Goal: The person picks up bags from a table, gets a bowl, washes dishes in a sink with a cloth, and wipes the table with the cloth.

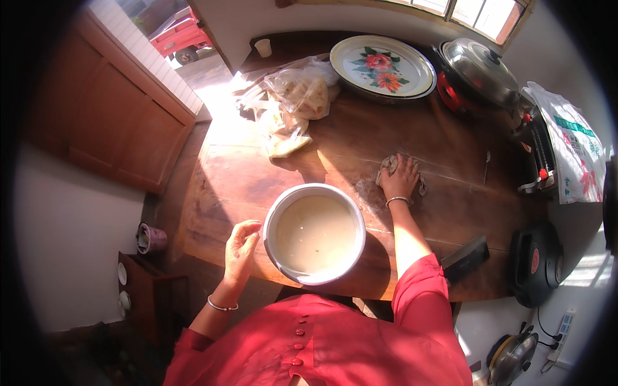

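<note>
On the wooden table (347, 135), my right hand (400, 176) presses down on a crumpled, damp-looking cloth (386, 166), with its fingers spread over it. A wet or whitish smear lies on the wood to the left of the cloth. Near the table's front edge stands a round pot (359, 231) with a pale rim, holding cloudy, beige liquid (316, 234). My left hand (241, 248) is just left of this pot, fingers loosely curved and apart, with nothing seen in it. A cleaver (466, 259) lies to the right, beside my right forearm.
Plastic bags of food (294, 101) and a floral enamel tray (386, 67) are at the back, near a paper cup (263, 47). To the right are a lidded electric pan (478, 72), a hand-cranked machine (540, 154) under a printed bag (577, 144), a small spoon (486, 166) and a black appliance (536, 263).
</note>
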The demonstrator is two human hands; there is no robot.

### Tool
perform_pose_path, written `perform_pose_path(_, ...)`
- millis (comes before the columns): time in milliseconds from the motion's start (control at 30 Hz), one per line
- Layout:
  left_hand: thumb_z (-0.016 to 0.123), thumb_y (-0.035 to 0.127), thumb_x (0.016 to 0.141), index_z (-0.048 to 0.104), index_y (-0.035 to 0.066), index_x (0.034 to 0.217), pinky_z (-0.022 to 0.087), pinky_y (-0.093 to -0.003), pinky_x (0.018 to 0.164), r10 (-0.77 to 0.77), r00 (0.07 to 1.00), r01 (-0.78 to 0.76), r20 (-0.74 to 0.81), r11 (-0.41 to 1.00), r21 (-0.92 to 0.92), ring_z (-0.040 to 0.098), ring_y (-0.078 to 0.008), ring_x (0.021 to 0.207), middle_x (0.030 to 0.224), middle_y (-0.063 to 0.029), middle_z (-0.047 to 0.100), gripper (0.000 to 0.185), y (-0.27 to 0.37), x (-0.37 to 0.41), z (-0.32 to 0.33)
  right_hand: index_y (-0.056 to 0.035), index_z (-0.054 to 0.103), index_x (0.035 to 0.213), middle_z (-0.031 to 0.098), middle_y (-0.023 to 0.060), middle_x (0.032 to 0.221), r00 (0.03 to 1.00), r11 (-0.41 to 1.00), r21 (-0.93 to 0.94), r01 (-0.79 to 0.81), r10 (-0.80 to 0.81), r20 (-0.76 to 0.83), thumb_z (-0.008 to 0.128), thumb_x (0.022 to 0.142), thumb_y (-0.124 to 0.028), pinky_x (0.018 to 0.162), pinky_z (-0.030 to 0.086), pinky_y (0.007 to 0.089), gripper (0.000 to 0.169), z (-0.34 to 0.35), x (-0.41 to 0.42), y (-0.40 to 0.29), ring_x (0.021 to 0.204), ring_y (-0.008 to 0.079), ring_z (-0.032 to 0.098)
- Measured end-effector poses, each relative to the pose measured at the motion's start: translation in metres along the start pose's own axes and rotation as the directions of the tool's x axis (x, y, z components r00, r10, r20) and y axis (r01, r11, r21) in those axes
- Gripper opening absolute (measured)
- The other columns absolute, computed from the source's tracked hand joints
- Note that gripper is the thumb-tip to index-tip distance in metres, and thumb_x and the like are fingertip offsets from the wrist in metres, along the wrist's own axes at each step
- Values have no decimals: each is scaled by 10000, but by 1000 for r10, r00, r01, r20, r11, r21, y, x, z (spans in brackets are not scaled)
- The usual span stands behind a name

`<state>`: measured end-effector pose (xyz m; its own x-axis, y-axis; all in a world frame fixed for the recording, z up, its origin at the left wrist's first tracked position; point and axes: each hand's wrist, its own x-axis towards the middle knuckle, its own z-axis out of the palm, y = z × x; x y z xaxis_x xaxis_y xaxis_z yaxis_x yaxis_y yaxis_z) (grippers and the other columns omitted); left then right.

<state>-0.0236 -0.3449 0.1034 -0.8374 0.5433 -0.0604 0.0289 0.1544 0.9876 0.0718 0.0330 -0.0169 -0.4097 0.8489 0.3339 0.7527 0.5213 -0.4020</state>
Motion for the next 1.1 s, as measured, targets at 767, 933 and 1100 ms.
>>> perform_pose_path(767,570,56,803,473,0,1154,538,-306,683,-511,782,615,357,726,-308,600,-181,843,992,-92,572,368,-37,-13,18,-193,452,1261,387,135,1370,993,993,-15,118,-118,14,593,765,-236,1053,269,474,517,-6,12,62,1279,382,314)
perform_pose_path(933,501,-21,758,543,-11,1069,520,-284,648,-516,786,614,341,717,-329,600,-173,793,908,-75,598,314,-43,-13,20,-198,453,1261,391,126,1369,882,896,194,400,-434,184,641,738,-244,1064,254,469,557,-13,-36,4,1282,378,313)
perform_pose_path(1100,501,-16,756,544,-8,1007,516,-281,588,-540,777,626,322,717,-308,593,-156,706,847,-58,578,254,-44,-12,14,-171,490,1233,398,88,1371,789,857,264,443,-513,338,675,708,-217,1061,261,461,559,-69,-102,10,1295,329,318)
